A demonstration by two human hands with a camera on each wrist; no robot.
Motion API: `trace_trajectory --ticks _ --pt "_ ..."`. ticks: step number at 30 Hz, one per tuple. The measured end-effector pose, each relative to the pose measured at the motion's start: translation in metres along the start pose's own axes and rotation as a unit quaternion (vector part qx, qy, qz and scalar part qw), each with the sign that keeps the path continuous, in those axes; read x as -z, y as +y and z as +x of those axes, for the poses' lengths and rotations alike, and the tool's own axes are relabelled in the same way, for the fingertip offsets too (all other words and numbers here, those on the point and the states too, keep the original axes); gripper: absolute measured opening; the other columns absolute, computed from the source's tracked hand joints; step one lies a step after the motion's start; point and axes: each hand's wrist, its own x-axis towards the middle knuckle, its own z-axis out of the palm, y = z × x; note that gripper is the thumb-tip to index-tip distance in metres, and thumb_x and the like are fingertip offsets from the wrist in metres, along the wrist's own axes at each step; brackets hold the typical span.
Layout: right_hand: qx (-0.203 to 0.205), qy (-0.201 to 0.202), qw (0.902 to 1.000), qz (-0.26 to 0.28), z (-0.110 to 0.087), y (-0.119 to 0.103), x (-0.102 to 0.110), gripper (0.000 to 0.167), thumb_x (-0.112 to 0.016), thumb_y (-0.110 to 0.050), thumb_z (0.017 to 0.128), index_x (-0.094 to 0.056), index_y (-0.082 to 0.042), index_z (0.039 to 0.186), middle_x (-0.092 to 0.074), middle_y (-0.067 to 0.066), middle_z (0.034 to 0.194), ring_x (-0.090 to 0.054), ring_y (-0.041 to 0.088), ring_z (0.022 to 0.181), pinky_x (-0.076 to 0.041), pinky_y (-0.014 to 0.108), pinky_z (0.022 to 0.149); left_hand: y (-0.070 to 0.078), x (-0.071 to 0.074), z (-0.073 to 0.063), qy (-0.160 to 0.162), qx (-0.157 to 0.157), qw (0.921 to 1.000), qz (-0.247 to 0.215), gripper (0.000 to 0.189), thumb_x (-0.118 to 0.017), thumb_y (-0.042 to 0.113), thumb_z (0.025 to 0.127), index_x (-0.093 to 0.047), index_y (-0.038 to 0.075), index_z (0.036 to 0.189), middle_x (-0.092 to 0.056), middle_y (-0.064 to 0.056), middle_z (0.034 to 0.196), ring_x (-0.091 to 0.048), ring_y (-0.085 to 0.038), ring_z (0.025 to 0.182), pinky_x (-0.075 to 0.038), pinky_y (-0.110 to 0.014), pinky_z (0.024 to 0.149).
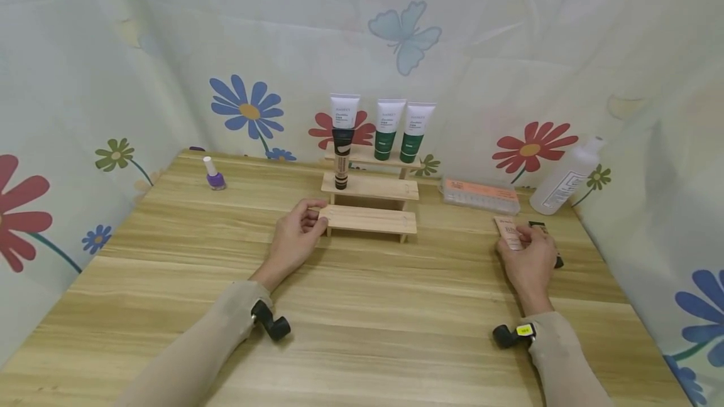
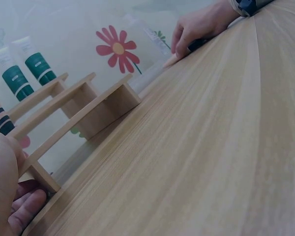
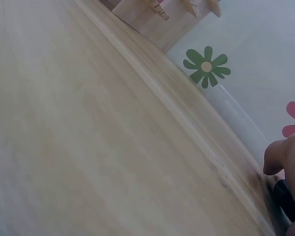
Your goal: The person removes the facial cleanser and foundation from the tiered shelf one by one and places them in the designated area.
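My left hand (image 1: 295,235) grips the left end of the lowest step of a three-tier wooden stand (image 1: 370,220); in the left wrist view its fingers (image 2: 27,209) curl by the stand's leg. A black-and-beige tube (image 1: 342,165) stands on the middle step. On the top step are white-and-green tubes (image 1: 386,130). At the right, my right hand (image 1: 528,262) pinches a pale pink tube (image 1: 507,231) lying on the table, largely covering its lower part. A dark tube (image 1: 559,262) lies beside it, partly hidden under the hand. The right wrist view shows a black part (image 3: 285,199) between thumb and fingers.
A purple nail polish bottle (image 1: 215,176) stands at the back left of the wooden table (image 1: 396,319). Behind my right hand lie a clear box with an orange label (image 1: 481,195) and a tall white bottle (image 1: 567,178). A flowered curtain encloses the table's back and sides.
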Motion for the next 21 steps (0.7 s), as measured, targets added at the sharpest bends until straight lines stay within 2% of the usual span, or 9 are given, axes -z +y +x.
trace_trajectory --ticks 2,9,16,21 --pt "-0.001 0.002 1.0000 -0.003 -0.0007 -0.0005 -0.0003 0.051 -0.078 -0.009 0.088 -0.070 0.011 0.134 -0.065 0.030 0.119 -0.054 0.050 0.123 -0.037 0.061 0.105 0.0000 0.0002 0.0000 -0.001 0.001 1.0000 0.001 0.032 -0.068 0.016 0.111 -0.068 0.012 0.143 -0.079 -0.010 0.112 -0.076 -0.022 0.099 -0.060 -0.023 0.085" --pt "-0.003 0.024 0.9996 0.010 -0.0024 -0.0020 -0.0005 0.051 -0.075 -0.014 0.090 -0.070 0.008 0.136 -0.063 0.027 0.118 -0.053 0.045 0.115 -0.036 0.052 0.095 -0.0003 0.0001 0.0007 0.001 0.001 1.0000 0.006 0.032 -0.069 0.017 0.111 -0.069 0.012 0.143 -0.079 -0.010 0.112 -0.076 -0.022 0.099 -0.060 -0.023 0.086" --pt "-0.002 0.059 0.9977 0.033 -0.0027 -0.0026 -0.0016 0.048 -0.078 -0.017 0.094 -0.071 0.004 0.137 -0.063 0.025 0.124 -0.058 0.040 0.113 -0.039 0.043 0.096 0.0020 0.0007 0.0006 0.002 0.001 1.0000 0.006 0.032 -0.069 0.016 0.111 -0.069 0.012 0.142 -0.079 -0.010 0.111 -0.076 -0.022 0.098 -0.060 -0.023 0.084" --pt "-0.011 0.068 0.9959 0.059 -0.0046 -0.0041 -0.0013 0.052 -0.081 -0.018 0.098 -0.067 0.002 0.144 -0.066 0.023 0.134 -0.063 0.037 0.122 -0.045 0.042 0.104 0.0017 0.0008 -0.0002 0.001 0.003 1.0000 0.008 0.032 -0.069 0.016 0.111 -0.069 0.012 0.142 -0.079 -0.010 0.111 -0.076 -0.021 0.097 -0.060 -0.022 0.084"
